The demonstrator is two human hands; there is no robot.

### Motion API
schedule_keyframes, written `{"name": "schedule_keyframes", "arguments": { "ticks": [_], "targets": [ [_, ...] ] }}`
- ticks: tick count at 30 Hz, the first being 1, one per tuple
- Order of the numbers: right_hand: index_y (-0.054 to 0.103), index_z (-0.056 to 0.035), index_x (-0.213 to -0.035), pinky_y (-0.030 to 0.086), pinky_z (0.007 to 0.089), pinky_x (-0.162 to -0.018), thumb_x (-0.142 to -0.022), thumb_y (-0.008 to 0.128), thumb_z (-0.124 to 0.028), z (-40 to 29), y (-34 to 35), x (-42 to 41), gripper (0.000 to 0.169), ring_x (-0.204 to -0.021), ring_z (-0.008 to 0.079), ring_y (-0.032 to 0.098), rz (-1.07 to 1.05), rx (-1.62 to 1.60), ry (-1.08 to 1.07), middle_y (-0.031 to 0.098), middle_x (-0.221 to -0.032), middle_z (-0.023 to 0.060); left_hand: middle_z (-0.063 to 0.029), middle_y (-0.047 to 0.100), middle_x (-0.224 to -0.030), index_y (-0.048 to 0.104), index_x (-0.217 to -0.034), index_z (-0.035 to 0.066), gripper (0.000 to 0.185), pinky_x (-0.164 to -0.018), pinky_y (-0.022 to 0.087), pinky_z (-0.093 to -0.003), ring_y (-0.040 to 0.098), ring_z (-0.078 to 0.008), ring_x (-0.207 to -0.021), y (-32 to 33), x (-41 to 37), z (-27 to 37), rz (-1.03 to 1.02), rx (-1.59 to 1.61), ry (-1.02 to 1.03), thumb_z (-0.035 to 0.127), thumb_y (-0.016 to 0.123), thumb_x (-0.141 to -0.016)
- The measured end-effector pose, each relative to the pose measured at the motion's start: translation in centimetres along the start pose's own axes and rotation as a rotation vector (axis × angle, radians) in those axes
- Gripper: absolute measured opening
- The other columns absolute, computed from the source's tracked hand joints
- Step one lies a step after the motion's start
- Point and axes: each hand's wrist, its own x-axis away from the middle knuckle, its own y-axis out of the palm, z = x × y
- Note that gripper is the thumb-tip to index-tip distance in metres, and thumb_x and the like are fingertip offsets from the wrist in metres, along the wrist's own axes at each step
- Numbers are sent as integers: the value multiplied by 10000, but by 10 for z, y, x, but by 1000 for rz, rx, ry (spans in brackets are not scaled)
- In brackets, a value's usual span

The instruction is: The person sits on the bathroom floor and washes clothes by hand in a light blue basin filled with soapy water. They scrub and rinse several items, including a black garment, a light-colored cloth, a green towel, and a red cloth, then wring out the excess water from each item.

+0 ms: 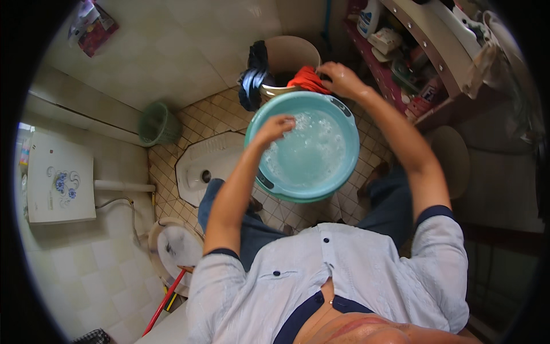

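Note:
A turquoise plastic basin [353,146] holds cloudy, sudsy water between my knees. Over its left side is my left hand [278,128], fingers curled loosely, with no cloth seen in it. My right hand [341,78] is beyond the basin's far right rim, beside a red cloth [307,79]; whether the fingers grip the cloth does not show clearly. The red cloth lies over the edge of a pale bucket [296,45] behind the basin. Dark and light-blue cloth [254,79] hangs over that bucket's left side.
A squat toilet [193,172] is set in the tiled floor on the left, with a green plastic basket [159,124] behind it. A shelf unit [423,41] with bottles and packets stands at the right. A red handle [165,303] leans near a round basin [154,245] at lower left.

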Motion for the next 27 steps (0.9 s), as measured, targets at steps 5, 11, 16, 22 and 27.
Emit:
{"name": "schedule_keyframes", "arguments": {
  "ticks": [5, 11, 16, 22, 27],
  "targets": [
    [548, -62, -1143, 419, 391, -901, -698, 650, -156, 40, 120, -11, 466, -1029, 313, 537, -83, 57, 538, 562, -1125, 159, -54, 570, -1134, 504, -1215, 110, 437, -907, 386, -367, 508, -184, -1075, 15, 36, -39, -43, 236, -124, 338, 571, -849],
    [647, -28, -919, 481, 349, -719, -686, 607, -147, 62, 119, -39, 265, -788, 284, 627, -49, -259, 707, 652, -846, 156, -66, 569, -1134, 498, -1206, 91, 408, -895, 398, -352, 527, -169, -1049, 19, 21, -33, 19, 326, -126, 320, 546, -870],
    [634, 16, -798, 428, 216, -578, -744, 586, -106, 8, 44, -64, 141, -624, 73, 526, 160, -977, 507, 581, -691, -1, -75, 539, -1172, 416, -1276, 97, 526, -904, 400, -365, 529, -181, -1049, 13, 4, -13, 209, 610, -88, 423, 513, -874],
    [606, 4, -894, 428, 185, -628, -840, 613, -208, -95, -74, -20, 219, -701, 41, 513, 100, -1122, 276, 568, -769, -19, -96, 429, -1315, 359, -1319, 93, 789, -989, 337, -439, 413, -240, -1200, 5, -1, 59, 88, 1136, 146, 677, 410, -790],
    [607, 8, -980, 447, 206, -696, -893, 545, -246, -113, -66, 48, 276, -775, 63, 547, -39, -1235, 469, 600, -856, 6, -68, 499, -1225, 445, -1236, 80, 646, -958, 396, -373, 480, -231, -1123, 16, 25, 60, 139, 1136, 174, 503, 615, -779]
  ]
}}
